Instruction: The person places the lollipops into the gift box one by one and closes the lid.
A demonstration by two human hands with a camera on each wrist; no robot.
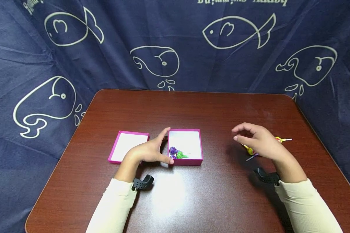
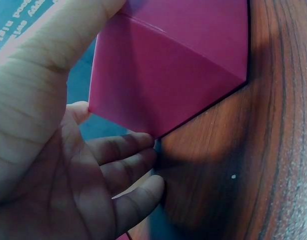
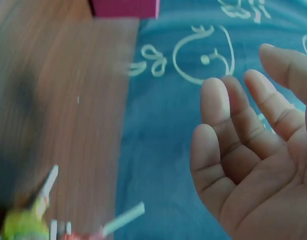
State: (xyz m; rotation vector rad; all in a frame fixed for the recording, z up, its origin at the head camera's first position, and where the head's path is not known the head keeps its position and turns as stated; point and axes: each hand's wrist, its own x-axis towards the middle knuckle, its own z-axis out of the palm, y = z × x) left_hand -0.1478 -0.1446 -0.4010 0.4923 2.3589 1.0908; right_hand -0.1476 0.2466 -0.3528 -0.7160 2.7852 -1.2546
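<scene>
Beyond my right hand [image 1: 261,140], upside-down lettering [image 1: 242,2] reads "happy swimming" on the blue cloth [image 1: 189,19]; past my left hand [image 2: 58,165], it shows "good night".

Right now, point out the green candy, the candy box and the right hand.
Green candy [image 1: 179,155]: head view, on its rounded end.
Candy box [image 1: 188,162]: head view, on its near wall.
Right hand [image 1: 259,140]: head view, on the back of the hand.

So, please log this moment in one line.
left hand: holds pink box; right hand: empty, near yellow lollipop; inside box: purple lollipops, green lollipop
</scene>
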